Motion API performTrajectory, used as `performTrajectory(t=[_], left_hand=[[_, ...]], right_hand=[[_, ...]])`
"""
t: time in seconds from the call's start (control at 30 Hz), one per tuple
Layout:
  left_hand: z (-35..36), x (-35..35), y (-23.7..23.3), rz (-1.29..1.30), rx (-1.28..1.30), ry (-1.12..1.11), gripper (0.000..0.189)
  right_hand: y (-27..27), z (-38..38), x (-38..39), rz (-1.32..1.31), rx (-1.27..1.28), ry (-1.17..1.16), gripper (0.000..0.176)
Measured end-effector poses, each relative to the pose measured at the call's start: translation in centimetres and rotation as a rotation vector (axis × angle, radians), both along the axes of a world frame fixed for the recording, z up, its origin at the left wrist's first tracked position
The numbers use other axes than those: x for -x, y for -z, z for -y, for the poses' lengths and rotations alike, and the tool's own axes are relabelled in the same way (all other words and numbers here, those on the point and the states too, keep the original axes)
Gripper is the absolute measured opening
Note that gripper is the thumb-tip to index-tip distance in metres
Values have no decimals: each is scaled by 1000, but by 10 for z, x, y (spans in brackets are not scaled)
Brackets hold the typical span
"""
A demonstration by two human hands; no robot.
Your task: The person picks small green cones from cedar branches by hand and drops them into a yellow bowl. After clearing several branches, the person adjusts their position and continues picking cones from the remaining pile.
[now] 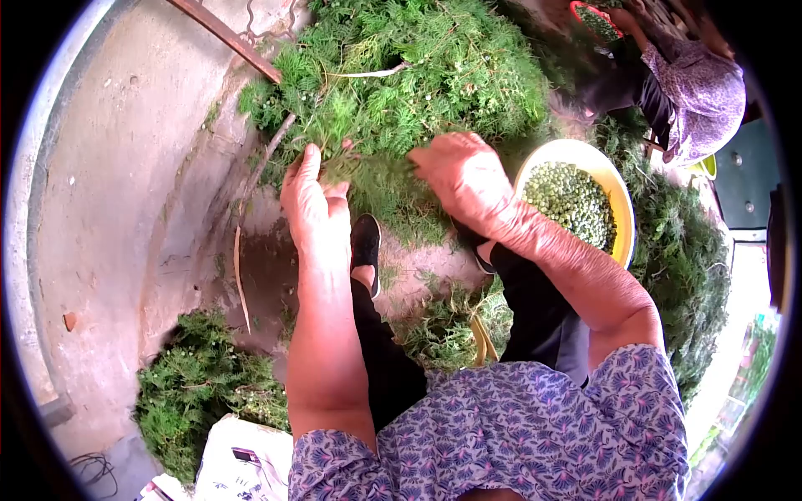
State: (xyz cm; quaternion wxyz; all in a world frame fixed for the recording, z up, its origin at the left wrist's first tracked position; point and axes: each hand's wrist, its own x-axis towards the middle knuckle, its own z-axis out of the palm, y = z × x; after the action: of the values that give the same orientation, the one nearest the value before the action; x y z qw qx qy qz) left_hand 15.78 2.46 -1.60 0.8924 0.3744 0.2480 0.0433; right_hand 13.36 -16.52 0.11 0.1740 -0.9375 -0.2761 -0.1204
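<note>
A feathery green sprig (pixel 376 177) stretches between my two hands in front of a large heap of green branches (pixel 418 83). My left hand (pixel 313 196) is closed on the sprig's left end, thumb pointing up. At the sprig's right end my right hand (pixel 464 177) is closed, its fingers bent and slightly blurred. Just right of my right wrist stands a yellow basin (pixel 620 209) holding many small pale-green berries (pixel 564 200). My right forearm passes over the basin's lower left edge.
Another person (pixel 693 92) bends at the upper right near a red basin (pixel 595 21). More greenery lies at the right (pixel 681 250) and lower left (pixel 200 380). A white sack (pixel 242 463) is at the bottom left. A wooden pole (pixel 225 35) slants in at the top left.
</note>
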Motion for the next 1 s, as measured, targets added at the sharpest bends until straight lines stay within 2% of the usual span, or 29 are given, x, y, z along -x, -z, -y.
performTrajectory(t=[0.03,0.07,0.1,0.17,0.2,0.23,0.27,0.3,0.33,0.37,0.4,0.43,0.47,0.5,0.53,0.63,0.67,0.7,0.73,0.77,0.8,0.87,0.9,0.93,1.0], left_hand=[[2,3,-6,-64,-3,8,21],[2,4,-5,-181,-150,63,32],[-2,2,4,-25,-20,194,47],[-2,6,6,-122,-85,193,56],[-6,7,4,-83,-85,214,64],[-10,5,5,-91,-95,163,59],[-16,5,8,-35,-121,117,55],[-22,6,10,23,-148,68,52],[-28,3,8,1,-100,33,46],[-34,3,8,-3,-52,6,45],[-39,3,9,-7,-38,-20,44],[-43,3,10,-12,-26,-47,44],[-44,4,7,-22,3,-68,42],[-45,5,5,-23,6,-75,42],[-46,6,3,-36,7,-108,40],[-52,8,5,-40,39,-153,28],[-54,7,7,-43,61,-167,27],[-58,6,8,-42,80,-190,26],[-61,7,7,-45,76,-199,26],[-62,9,6,-46,80,-204,24],[-63,11,6,-48,85,-208,22],[-70,15,3,-45,71,-233,20],[-74,17,1,-38,58,-254,18],[-77,20,-1,-32,27,-266,16],[-83,24,-2,-29,24,-272,15]], right_hand=[[4,8,-2,64,-108,-29,15],[5,15,-5,66,-101,-10,12],[5,24,-6,64,-95,14,10],[3,51,-2,48,-117,78,8],[4,71,8,-49,-113,209,13],[4,97,18,-141,-109,342,19],[16,133,32,18,-85,361,17],[11,168,54,-185,123,521,20],[18,209,86,-255,232,757,21],[24,256,127,-219,346,767,25],[25,296,179,-297,466,844,22],[18,340,230,-578,684,922,23],[17,379,283,-889,1006,1110,25],[31,444,372,-861,1207,966,34],[-19,404,370,-995,1041,918,21],[14,485,366,-1034,1160,784,22],[16,448,310,-946,1038,797,19],[59,490,278,-897,1355,262,16],[47,412,208,-672,767,518,16],[60,381,152,-697,405,488,19],[79,355,105,-463,661,347,19],[112,276,10,-475,562,191,26],[114,220,-22,-544,517,197,31],[108,163,-50,-644,452,109,29],[145,97,-83,-534,319,-56,26]])
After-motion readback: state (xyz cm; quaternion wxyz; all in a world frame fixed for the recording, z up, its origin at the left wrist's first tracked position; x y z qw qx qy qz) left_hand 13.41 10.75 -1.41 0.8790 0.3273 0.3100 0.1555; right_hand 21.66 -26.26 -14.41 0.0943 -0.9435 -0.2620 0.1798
